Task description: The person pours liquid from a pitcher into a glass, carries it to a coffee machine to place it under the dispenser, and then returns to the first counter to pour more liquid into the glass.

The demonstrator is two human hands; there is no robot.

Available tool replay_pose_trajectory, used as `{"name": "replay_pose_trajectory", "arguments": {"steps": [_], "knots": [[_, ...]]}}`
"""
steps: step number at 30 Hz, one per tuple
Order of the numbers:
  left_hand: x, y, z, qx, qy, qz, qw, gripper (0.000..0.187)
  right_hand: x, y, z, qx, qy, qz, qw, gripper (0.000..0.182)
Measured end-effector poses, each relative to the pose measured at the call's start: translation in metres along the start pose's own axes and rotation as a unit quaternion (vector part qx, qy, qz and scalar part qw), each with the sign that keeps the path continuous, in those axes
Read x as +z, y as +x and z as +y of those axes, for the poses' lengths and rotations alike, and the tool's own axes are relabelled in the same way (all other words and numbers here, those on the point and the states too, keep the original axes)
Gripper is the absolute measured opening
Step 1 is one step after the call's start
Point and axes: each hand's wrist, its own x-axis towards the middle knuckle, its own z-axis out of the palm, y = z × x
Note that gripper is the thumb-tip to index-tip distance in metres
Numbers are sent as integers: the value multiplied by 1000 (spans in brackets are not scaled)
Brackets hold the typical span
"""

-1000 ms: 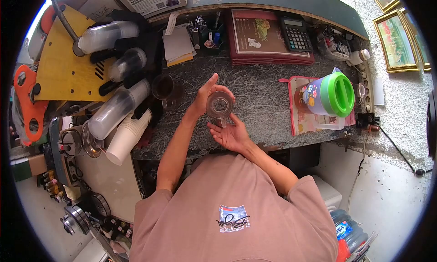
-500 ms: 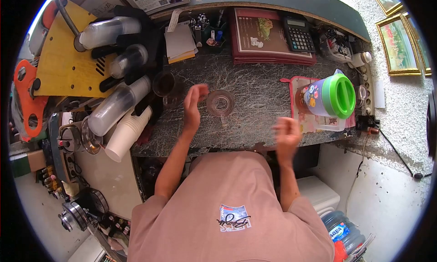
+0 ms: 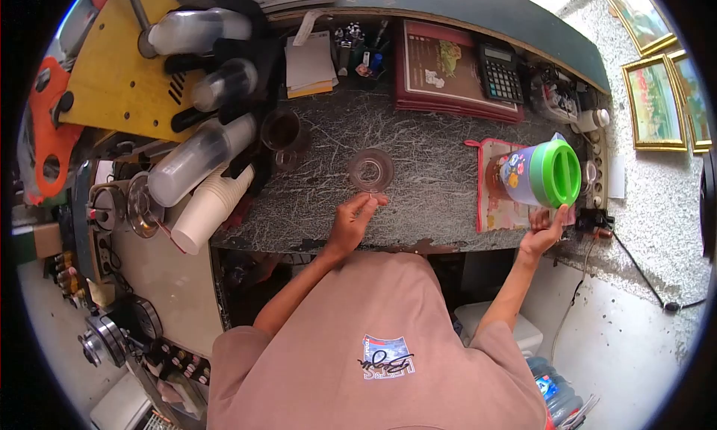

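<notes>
A clear glass mug (image 3: 371, 170) stands on the scratched dark counter in front of me. The fingers of my left hand (image 3: 351, 225) are pinched at its handle, on the near side. To the right, a plastic pitcher (image 3: 527, 175) with a green lid (image 3: 557, 174) and reddish-brown liquid inside rests on a red-edged mat (image 3: 487, 213). My right hand (image 3: 544, 232) is closed around the pitcher's handle, with the thumb up by the lid's near edge. The handle itself is mostly hidden by the fingers.
Stacks of plastic cups (image 3: 202, 161) and paper cups (image 3: 213, 208) lie in a holder at the left. A dark glass (image 3: 282, 130) stands beside them. Red menu folders (image 3: 455, 72), a calculator (image 3: 500, 73) and a paper pad (image 3: 308, 64) line the back. A cable (image 3: 641, 269) hangs at the right.
My left hand has come down and right to the mug's handle and closed on it. My right hand has moved right to the pitcher's handle. The view has shifted slightly.
</notes>
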Motion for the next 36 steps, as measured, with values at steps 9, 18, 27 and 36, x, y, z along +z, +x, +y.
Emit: {"name": "replay_pose_trajectory", "arguments": {"steps": [9, 18, 27, 36], "knots": [[-3, 7, -15, 29, 50, -52, 997, 36, 1, 23, -28, -80, -82, -157, 981, 37], [-3, 10, -24, 106, 69, -29, 992, 35, 99, -22, -109, -38, -320, -415, 851, 43], [-7, 10, -27, 108, 65, -42, 991, 33, 171, -55, -135, -63, -463, -559, 685, 41], [-6, 12, -33, 108, 77, -52, 990, 33, 196, -62, -134, -101, -483, -595, 634, 42]]}}
